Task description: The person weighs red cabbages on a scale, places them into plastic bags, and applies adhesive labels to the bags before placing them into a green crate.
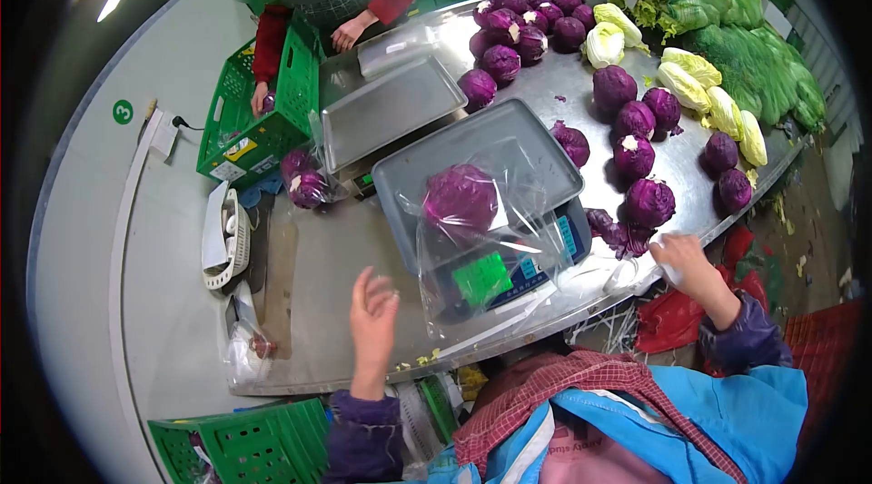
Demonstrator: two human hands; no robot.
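A red cabbage [460, 200] in a clear plastic bag [536, 248] rests on the grey tray [400, 177] of a weighing scale [565, 234]. The bag's loose end hangs over the display and a bright green label [483, 280]. My left hand [373, 307] is raised left of the scale, fingers stretched out and holding nothing, slightly blurred. At the table's right front edge, my right hand [688, 266] has its fingers curled around a small white piece that I cannot make out. Loose purple leaves [627, 237] lie just beside that hand.
Several red cabbages [633, 121], pale Chinese cabbages [683, 84] and green net sacks [749, 57] cover the table's right side. A second scale tray [391, 112] stands behind mine. Across the table, a person [336, 7] reaches into a green crate [295, 89]. Another green crate [263, 443] stands below, front left.
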